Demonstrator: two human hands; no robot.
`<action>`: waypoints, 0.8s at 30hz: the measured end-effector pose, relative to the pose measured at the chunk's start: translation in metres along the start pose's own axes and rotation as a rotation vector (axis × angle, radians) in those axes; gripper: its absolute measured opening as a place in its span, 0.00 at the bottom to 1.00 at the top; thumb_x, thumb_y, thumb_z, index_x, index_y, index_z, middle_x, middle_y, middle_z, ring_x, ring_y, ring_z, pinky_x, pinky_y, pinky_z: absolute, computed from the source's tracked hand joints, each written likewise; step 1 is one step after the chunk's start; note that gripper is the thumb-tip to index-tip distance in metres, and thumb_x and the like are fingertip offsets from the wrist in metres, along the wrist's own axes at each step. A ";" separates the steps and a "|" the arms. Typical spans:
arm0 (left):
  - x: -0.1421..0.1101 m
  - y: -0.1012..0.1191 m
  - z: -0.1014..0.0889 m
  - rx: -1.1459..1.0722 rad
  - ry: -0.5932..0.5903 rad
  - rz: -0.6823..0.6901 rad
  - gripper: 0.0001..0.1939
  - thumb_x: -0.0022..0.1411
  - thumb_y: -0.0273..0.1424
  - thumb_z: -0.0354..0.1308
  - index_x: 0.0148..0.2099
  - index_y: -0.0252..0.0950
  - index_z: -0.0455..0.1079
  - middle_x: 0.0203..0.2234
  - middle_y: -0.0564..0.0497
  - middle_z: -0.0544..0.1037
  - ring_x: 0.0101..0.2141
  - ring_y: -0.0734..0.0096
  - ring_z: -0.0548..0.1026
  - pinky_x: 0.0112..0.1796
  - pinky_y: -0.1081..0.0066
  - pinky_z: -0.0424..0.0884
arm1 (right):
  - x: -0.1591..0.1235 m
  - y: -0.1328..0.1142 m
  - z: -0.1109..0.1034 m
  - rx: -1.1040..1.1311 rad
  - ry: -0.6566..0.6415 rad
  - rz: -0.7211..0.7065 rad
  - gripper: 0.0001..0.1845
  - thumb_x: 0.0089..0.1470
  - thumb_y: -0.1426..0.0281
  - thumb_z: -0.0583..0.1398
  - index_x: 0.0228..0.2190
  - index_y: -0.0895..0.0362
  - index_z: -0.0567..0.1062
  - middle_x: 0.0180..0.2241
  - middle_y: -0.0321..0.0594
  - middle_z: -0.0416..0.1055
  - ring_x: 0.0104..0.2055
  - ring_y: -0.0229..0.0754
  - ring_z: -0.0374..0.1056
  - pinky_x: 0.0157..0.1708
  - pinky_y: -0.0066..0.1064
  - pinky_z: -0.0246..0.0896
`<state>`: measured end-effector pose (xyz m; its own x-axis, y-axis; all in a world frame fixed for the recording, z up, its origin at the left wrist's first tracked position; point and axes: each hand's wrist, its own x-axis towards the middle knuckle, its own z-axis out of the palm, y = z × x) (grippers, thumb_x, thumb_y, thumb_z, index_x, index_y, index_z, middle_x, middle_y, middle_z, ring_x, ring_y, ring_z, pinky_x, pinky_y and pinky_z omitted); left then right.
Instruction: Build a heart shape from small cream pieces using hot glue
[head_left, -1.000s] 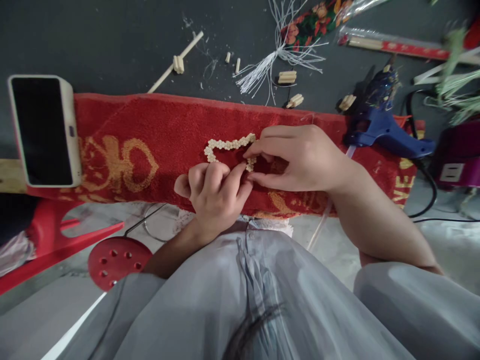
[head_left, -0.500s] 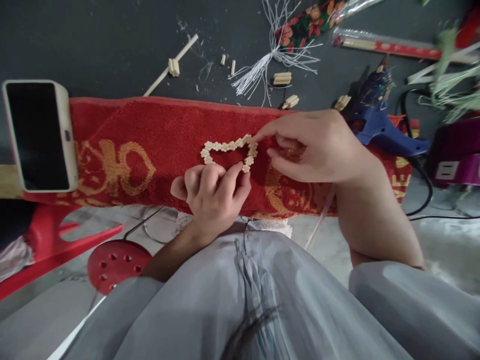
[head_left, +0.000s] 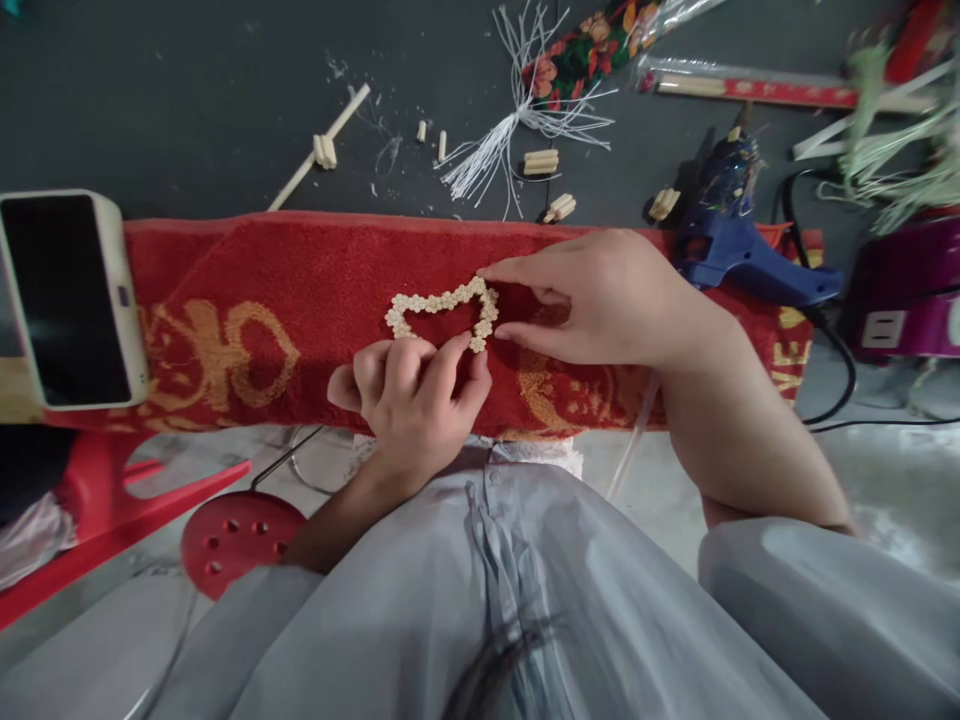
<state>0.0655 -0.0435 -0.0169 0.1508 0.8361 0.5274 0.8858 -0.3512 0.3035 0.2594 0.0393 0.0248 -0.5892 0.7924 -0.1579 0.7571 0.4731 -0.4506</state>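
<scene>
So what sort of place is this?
Probably a craft workspace: there's a blue, pistol-shaped glue gun, a gathered bunch of thin white strands, and small bundles of short pale sticks.

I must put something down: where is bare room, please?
Free: dark grey tabletop above the white-framed, black-screened device and left of the pale wooden stick; also the red patterned towel between that device and the left hand. Crowded: right side, around the blue plastic glue gun and glossy purple box.
</scene>
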 end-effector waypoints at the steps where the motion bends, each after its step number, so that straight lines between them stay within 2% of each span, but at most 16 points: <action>1: 0.000 0.000 0.000 0.015 0.003 0.008 0.05 0.58 0.28 0.66 0.38 0.41 0.77 0.28 0.51 0.69 0.36 0.64 0.65 0.40 0.62 0.58 | 0.000 0.000 0.000 -0.008 -0.007 0.000 0.15 0.56 0.63 0.62 0.45 0.51 0.77 0.35 0.40 0.79 0.37 0.47 0.73 0.36 0.37 0.62; 9: 0.001 0.001 -0.001 0.001 -0.015 -0.034 0.05 0.57 0.28 0.66 0.37 0.42 0.77 0.28 0.51 0.69 0.36 0.63 0.66 0.40 0.62 0.58 | 0.000 0.001 0.004 -0.060 -0.007 0.009 0.18 0.59 0.61 0.59 0.49 0.54 0.77 0.41 0.44 0.80 0.41 0.50 0.74 0.35 0.37 0.62; 18: 0.000 0.001 -0.001 0.017 -0.016 -0.017 0.06 0.57 0.27 0.66 0.38 0.42 0.77 0.27 0.51 0.71 0.35 0.64 0.68 0.39 0.61 0.59 | 0.001 0.006 0.010 -0.070 0.086 -0.053 0.16 0.55 0.63 0.60 0.44 0.53 0.80 0.32 0.40 0.79 0.33 0.46 0.73 0.30 0.33 0.57; 24: 0.003 0.001 -0.001 0.066 -0.002 0.032 0.05 0.57 0.28 0.66 0.37 0.41 0.76 0.26 0.52 0.72 0.34 0.65 0.68 0.38 0.63 0.62 | 0.001 0.005 0.008 -0.065 0.065 -0.048 0.17 0.54 0.63 0.60 0.44 0.54 0.80 0.32 0.41 0.79 0.33 0.46 0.73 0.30 0.34 0.57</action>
<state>0.0663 -0.0419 -0.0138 0.1805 0.8259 0.5342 0.9074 -0.3494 0.2335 0.2602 0.0390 0.0153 -0.6069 0.7908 -0.0794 0.7465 0.5329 -0.3984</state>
